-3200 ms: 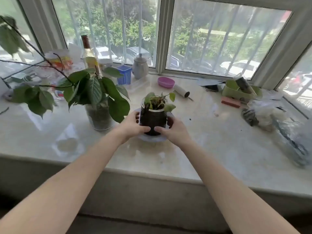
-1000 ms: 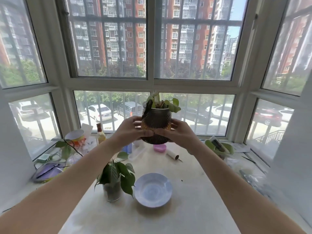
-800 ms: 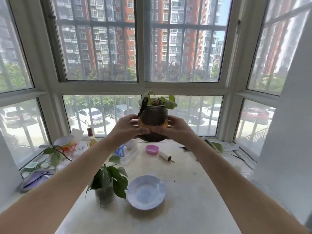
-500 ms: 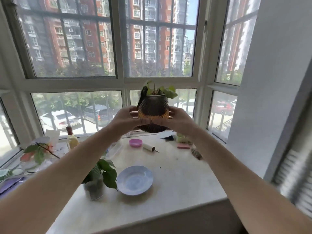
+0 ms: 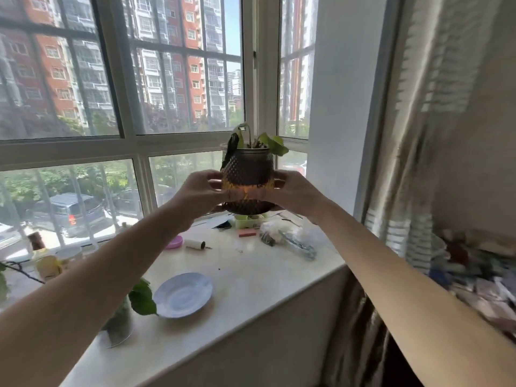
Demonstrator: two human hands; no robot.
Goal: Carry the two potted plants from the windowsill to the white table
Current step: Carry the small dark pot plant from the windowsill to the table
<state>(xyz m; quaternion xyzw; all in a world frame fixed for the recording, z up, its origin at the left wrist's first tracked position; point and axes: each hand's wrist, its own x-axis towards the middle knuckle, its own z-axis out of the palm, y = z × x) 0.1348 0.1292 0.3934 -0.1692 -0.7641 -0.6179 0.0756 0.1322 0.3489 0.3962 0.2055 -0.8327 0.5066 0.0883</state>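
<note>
A small plant in a dark bumpy glass pot (image 5: 248,174) hangs in the air at chest height above the windowsill (image 5: 251,275). My left hand (image 5: 199,192) grips its left side and my right hand (image 5: 293,192) its right side, thumbs meeting across the front. The second plant, leafy and in a clear glass jar (image 5: 120,325), stands on the sill at lower left, partly hidden behind my left forearm. The white table is not in view.
A pale blue saucer (image 5: 183,294) lies on the sill beside the jar. Further back sit a pink lid (image 5: 174,243), a small roll (image 5: 195,243), a green tray (image 5: 248,220) and plastic bags (image 5: 290,237). A striped curtain (image 5: 418,163) hangs at right, above blurred clutter (image 5: 474,275).
The pot has been lifted off its saucer and held up in both hands. The view has swung to the right, so the sill slides left and the curtain comes into view.
</note>
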